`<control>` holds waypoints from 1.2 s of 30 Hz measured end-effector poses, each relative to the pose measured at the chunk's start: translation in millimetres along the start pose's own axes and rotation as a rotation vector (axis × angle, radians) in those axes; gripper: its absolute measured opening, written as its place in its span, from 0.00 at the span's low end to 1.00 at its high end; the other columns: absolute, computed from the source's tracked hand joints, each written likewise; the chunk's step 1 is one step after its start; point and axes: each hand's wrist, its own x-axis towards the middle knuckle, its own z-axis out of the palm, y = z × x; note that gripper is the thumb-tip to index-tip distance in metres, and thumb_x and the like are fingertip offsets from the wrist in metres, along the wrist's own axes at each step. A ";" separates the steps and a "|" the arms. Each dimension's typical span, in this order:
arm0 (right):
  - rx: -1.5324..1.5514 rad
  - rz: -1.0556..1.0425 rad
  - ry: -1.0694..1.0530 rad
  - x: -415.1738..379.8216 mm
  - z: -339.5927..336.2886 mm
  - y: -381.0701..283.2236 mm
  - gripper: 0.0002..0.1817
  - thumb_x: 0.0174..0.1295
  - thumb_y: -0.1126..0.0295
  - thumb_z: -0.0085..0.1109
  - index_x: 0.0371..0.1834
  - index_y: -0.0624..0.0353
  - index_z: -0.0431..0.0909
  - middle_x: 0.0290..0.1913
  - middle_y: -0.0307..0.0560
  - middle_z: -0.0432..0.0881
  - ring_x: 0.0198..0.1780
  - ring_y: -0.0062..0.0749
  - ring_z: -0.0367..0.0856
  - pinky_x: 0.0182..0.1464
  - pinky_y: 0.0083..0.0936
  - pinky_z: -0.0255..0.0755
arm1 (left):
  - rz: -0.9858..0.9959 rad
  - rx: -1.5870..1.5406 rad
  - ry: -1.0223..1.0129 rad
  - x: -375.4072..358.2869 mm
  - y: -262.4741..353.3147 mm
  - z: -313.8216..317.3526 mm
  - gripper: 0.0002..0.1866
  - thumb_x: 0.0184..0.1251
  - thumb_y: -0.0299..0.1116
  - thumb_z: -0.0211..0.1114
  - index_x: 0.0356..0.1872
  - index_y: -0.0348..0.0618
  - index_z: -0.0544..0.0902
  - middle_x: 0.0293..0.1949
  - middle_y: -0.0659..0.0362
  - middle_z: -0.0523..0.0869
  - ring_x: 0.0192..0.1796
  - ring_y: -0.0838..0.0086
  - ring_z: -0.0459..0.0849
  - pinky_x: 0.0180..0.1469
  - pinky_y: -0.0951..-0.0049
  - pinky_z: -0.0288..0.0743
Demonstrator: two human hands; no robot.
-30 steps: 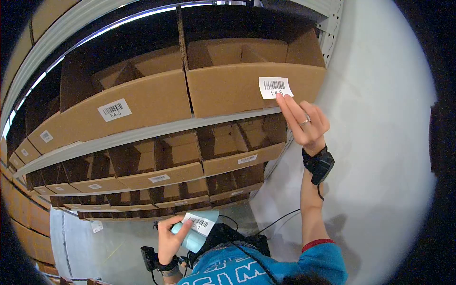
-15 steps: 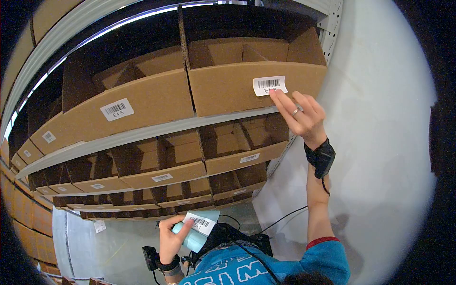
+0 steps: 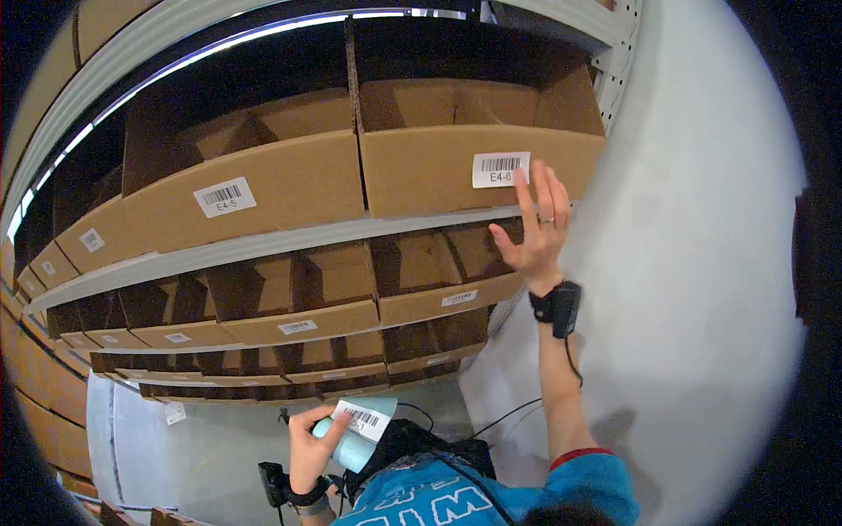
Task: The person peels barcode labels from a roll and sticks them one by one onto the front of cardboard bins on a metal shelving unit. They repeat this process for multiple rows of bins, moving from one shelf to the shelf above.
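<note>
My right hand (image 3: 541, 235) has its fingers stretched out, with a ring on one of them. Its fingertips lie over the right edge of a white barcode label (image 3: 496, 168) marked E4-6. That label sits on the front of a cardboard bin (image 3: 421, 174) on the upper shelf. Low in the view, my left hand (image 3: 309, 449) is closed around a light blue roll of labels (image 3: 354, 452). A white printed barcode label (image 3: 363, 419) shows on the roll's loose end, under my thumb.
Left of that bin stands another cardboard bin (image 3: 289, 180) labelled E4-5. Lower shelves hold rows of divided cardboard bins (image 3: 447, 294) with barcode labels. A white wall (image 3: 684, 219) is on the right. A black cable (image 3: 504, 419) runs near my body.
My right hand has opened from bent fingers to straight ones and shifted left. The E4-6 label now lies flatter, with its print readable. My left hand still holds the roll.
</note>
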 end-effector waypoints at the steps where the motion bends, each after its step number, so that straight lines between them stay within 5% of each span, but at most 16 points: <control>1: 0.074 0.151 -0.022 -5.3 9.9 -7.4 0.42 0.63 0.38 0.45 0.70 0.62 0.61 0.74 0.57 0.55 0.75 0.50 0.49 0.73 0.43 0.44 | 0.013 -0.001 0.038 -2.7 0.5 1.5 0.08 0.58 0.28 0.68 0.30 0.31 0.85 0.22 0.62 0.83 0.25 0.85 0.75 0.28 0.81 0.67; 4: 0.162 0.314 -0.083 -3.3 26.5 -30.2 0.44 0.63 0.38 0.46 0.72 0.63 0.58 0.75 0.58 0.50 0.77 0.50 0.43 0.74 0.44 0.37 | -0.212 -0.015 -0.033 -6.4 0.5 -4.5 0.14 0.55 0.34 0.75 0.33 0.34 0.82 0.36 0.56 0.82 0.38 0.75 0.79 0.42 0.74 0.73; 5: 0.222 0.318 -0.080 -0.8 31.3 -38.3 0.44 0.63 0.38 0.45 0.73 0.61 0.55 0.76 0.56 0.49 0.77 0.50 0.41 0.75 0.46 0.34 | 0.004 -0.003 0.026 -6.8 -0.5 -0.6 0.09 0.58 0.29 0.68 0.31 0.30 0.85 0.22 0.61 0.83 0.25 0.84 0.75 0.28 0.81 0.67; 8: -0.016 0.016 -0.181 -14.0 50.4 -50.6 0.43 0.64 0.38 0.43 0.75 0.57 0.52 0.76 0.52 0.49 0.77 0.52 0.41 0.74 0.48 0.34 | -0.039 0.017 0.064 -13.7 -4.5 -5.3 0.09 0.58 0.29 0.68 0.31 0.30 0.85 0.22 0.61 0.83 0.25 0.84 0.75 0.28 0.81 0.67; 15: 0.000 0.609 -0.001 -17.0 27.2 -35.3 0.36 0.70 0.45 0.35 0.75 0.56 0.50 0.77 0.48 0.47 0.77 0.53 0.40 0.73 0.55 0.30 | -0.066 -0.056 0.177 -36.4 -18.9 -40.5 0.11 0.58 0.31 0.69 0.29 0.30 0.84 0.21 0.63 0.81 0.25 0.84 0.74 0.27 0.80 0.66; 18: 0.078 0.369 -0.160 -10.5 23.6 -80.5 0.35 0.71 0.47 0.34 0.75 0.57 0.49 0.77 0.48 0.46 0.77 0.53 0.38 0.74 0.54 0.30 | -0.055 -0.085 0.200 -44.3 -14.7 -63.0 0.11 0.58 0.31 0.70 0.28 0.30 0.84 0.21 0.63 0.81 0.25 0.84 0.74 0.27 0.80 0.66; 22: 0.530 0.309 -0.180 -13.6 2.5 -188.7 0.32 0.69 0.54 0.41 0.73 0.59 0.56 0.75 0.51 0.53 0.76 0.56 0.42 0.73 0.53 0.34 | -0.017 -0.078 0.330 -53.1 -35.9 -85.0 0.10 0.59 0.31 0.68 0.29 0.31 0.84 0.24 0.63 0.83 0.28 0.83 0.75 0.30 0.79 0.68; 24: 0.888 0.213 -0.297 -3.9 -42.3 -258.8 0.23 0.67 0.57 0.45 0.58 0.60 0.76 0.61 0.55 0.75 0.65 0.54 0.68 0.66 0.47 0.57 | 0.000 -0.159 0.366 -62.7 -49.8 -120.8 0.10 0.60 0.32 0.68 0.30 0.32 0.84 0.25 0.62 0.83 0.29 0.83 0.76 0.32 0.79 0.70; 26: 1.324 0.182 -0.794 -32.9 -68.9 -321.2 0.18 0.67 0.58 0.48 0.35 0.59 0.84 0.38 0.49 0.85 0.42 0.45 0.82 0.49 0.35 0.72 | 0.049 -0.206 0.599 -73.0 -43.5 -149.5 0.10 0.61 0.32 0.67 0.33 0.32 0.83 0.27 0.62 0.84 0.32 0.83 0.77 0.34 0.79 0.70; 29: 1.793 0.327 -1.074 -23.6 -107.2 -436.0 0.20 0.68 0.58 0.49 0.26 0.60 0.83 0.28 0.48 0.83 0.29 0.36 0.81 0.36 0.27 0.73 | 0.014 -0.202 0.649 -103.0 -53.3 -220.8 0.10 0.63 0.31 0.65 0.36 0.32 0.82 0.30 0.62 0.84 0.34 0.83 0.77 0.36 0.80 0.71; 32: 2.210 0.692 -1.246 -2.3 -150.4 -524.3 0.20 0.69 0.59 0.50 0.30 0.64 0.82 0.30 0.43 0.84 0.33 0.21 0.79 0.37 0.22 0.71 | 0.016 -0.144 0.678 -155.3 -52.2 -273.3 0.10 0.63 0.32 0.65 0.36 0.33 0.82 0.30 0.63 0.83 0.33 0.84 0.77 0.35 0.81 0.71; 36: 2.197 0.557 -1.319 55.1 -179.1 -588.1 0.11 0.61 0.70 0.62 0.40 0.67 0.84 0.35 0.41 0.86 0.36 0.17 0.79 0.41 0.17 0.71 | -0.013 -0.185 0.799 -207.6 -49.0 -307.6 0.10 0.63 0.32 0.65 0.37 0.34 0.82 0.30 0.63 0.83 0.33 0.84 0.77 0.34 0.80 0.71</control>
